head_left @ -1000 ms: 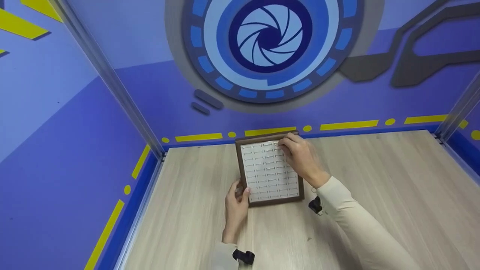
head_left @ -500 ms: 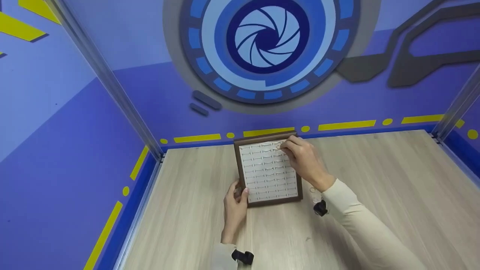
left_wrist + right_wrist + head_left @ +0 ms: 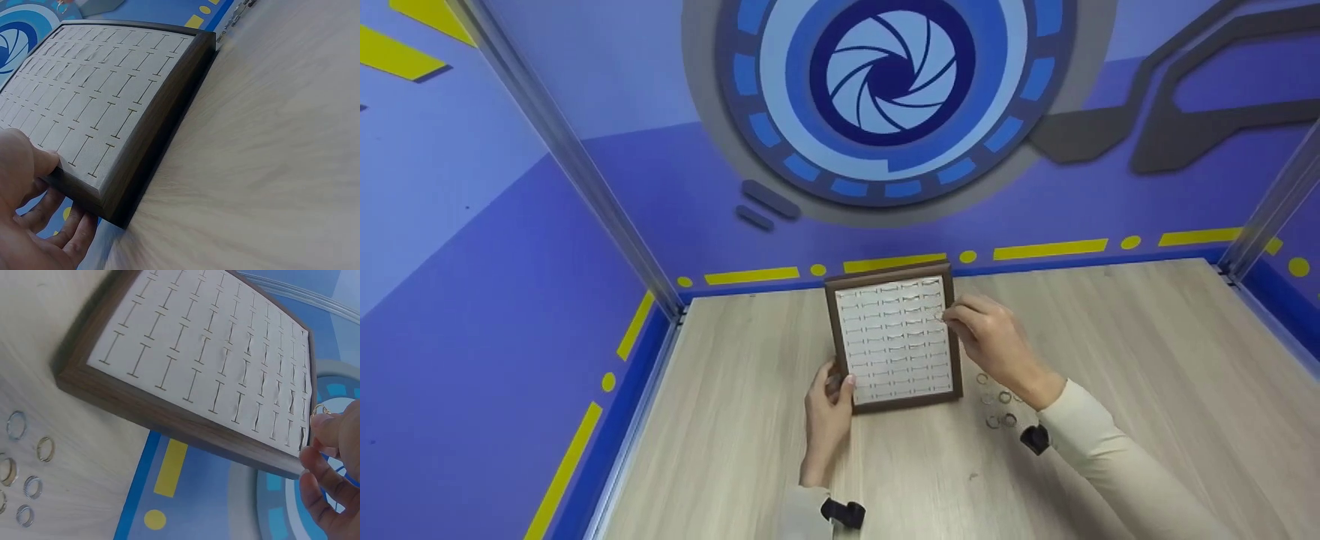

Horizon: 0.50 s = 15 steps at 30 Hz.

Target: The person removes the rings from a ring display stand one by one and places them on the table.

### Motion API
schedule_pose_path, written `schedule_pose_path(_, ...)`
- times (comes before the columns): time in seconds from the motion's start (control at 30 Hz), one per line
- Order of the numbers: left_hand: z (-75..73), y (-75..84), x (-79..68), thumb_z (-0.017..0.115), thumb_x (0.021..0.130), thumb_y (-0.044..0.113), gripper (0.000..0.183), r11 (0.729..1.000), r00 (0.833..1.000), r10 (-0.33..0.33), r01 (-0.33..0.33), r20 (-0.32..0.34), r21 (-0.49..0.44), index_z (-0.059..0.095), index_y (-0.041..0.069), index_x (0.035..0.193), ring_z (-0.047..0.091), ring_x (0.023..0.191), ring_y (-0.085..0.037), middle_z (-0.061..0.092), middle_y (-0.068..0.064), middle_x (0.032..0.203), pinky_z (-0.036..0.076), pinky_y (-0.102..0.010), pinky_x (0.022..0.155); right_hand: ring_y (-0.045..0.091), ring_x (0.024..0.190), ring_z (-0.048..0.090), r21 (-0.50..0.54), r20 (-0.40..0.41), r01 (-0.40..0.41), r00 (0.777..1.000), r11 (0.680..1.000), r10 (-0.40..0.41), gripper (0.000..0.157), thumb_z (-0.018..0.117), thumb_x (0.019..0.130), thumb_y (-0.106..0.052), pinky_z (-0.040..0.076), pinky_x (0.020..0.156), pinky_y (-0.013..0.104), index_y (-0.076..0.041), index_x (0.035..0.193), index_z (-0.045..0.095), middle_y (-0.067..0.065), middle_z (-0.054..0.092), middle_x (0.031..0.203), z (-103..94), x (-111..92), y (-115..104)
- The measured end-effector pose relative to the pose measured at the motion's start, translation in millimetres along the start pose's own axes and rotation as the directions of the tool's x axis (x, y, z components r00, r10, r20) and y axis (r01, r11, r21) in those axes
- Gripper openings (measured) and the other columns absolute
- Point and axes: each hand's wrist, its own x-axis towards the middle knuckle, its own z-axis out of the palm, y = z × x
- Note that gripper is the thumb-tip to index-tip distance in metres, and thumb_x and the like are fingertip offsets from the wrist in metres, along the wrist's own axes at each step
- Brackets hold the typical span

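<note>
A brown-framed ring display tray [image 3: 907, 402] with a white slotted insert [image 3: 885, 352] is tilted up near the back wall. My left hand [image 3: 830, 416] grips its lower left edge, the thumb [image 3: 48, 162] on the front and the other fingers behind. Beside the tray's right edge, my right hand [image 3: 994, 341] pinches a thin gold ring [image 3: 319, 408] between thumb and index finger. The ring is apart from the slots in the right wrist view. No ring can be made out in the slots.
Several loose silver and gold rings [image 3: 1010, 420] lie on the wooden table [image 3: 735, 420], right of the tray and below my right forearm. A blue patterned wall [image 3: 780, 255] stands close behind the tray. Another wall [image 3: 510, 337] bounds the left side.
My right hand has moved down and right from the tray's top right corner, carrying the ring. More loose rings now show on the table. The left hand keeps its grip.
</note>
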Motion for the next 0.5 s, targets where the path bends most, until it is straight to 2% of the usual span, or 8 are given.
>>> schedule_pose_path(0.07, -0.1, -0.7, -0.5, 0.066, 0.106, 0.009, 0.043, 1.000, 1.000, 0.006, -0.006, -0.004, 0.003, 0.056, -0.001, 0.147, 0.071, 0.120, -0.035, 0.070, -0.022, 0.132, 0.063, -0.042, 0.100, 0.021, 0.079, 0.070, 0.006, -0.002, -0.001, 1.000, 1.000, 0.001, 0.008, 0.075, 0.096, 0.005, 0.062, 0.068, 0.032, -0.002, 0.093, 0.077, 0.006, 0.073, 0.090, -3.1, -5, -1)
schedule_pose_path(0.23, -0.3, 0.2, 0.0, 0.066, 0.106, 0.009, 0.043, 1.000, 1.000, -0.004, 0.004, -0.006, 0.002, 0.057, 0.000, 0.147, 0.071, 0.120, -0.033, 0.070, -0.020, 0.132, 0.063, -0.042, 0.100, 0.017, 0.077, 0.068, -0.010, -0.025, -0.004, 1.000, 1.000, 0.004, 0.020, 0.084, 0.082, 0.014, 0.060, 0.065, 0.029, -0.004, 0.090, 0.077, 0.003, 0.072, 0.087, -9.7, -15, -4)
schedule_pose_path(0.33, -0.8, 1.6, 0.3, 0.066, 0.106, 0.010, 0.044, 1.000, 1.000, -0.015, 0.015, -0.003, -0.012, 0.056, 0.001, 0.149, 0.070, 0.122, -0.033, 0.069, -0.020, 0.135, 0.062, -0.040, 0.102, 0.016, 0.075, 0.068, -0.022, -0.035, 0.006, 0.999, 1.000, -0.006, 0.023, 0.085, 0.079, 0.016, 0.059, 0.063, 0.030, -0.003, 0.090, 0.077, 0.003, 0.071, 0.086, -14.0, -22, -6)
schedule_pose_path(0.5, -1.1, 2.8, 0.1, 0.065, 0.106, 0.010, 0.047, 1.000, 1.000, -0.025, 0.025, 0.003, -0.018, 0.054, 0.002, 0.151, 0.069, 0.125, -0.034, 0.068, -0.021, 0.138, 0.061, -0.039, 0.104, 0.018, 0.076, 0.070, -0.017, 0.017, -0.041, 0.999, 0.999, 0.041, 0.022, 0.083, 0.082, 0.015, 0.061, 0.066, 0.031, -0.004, 0.092, 0.078, 0.003, 0.072, 0.089, -25.3, -34, -7)
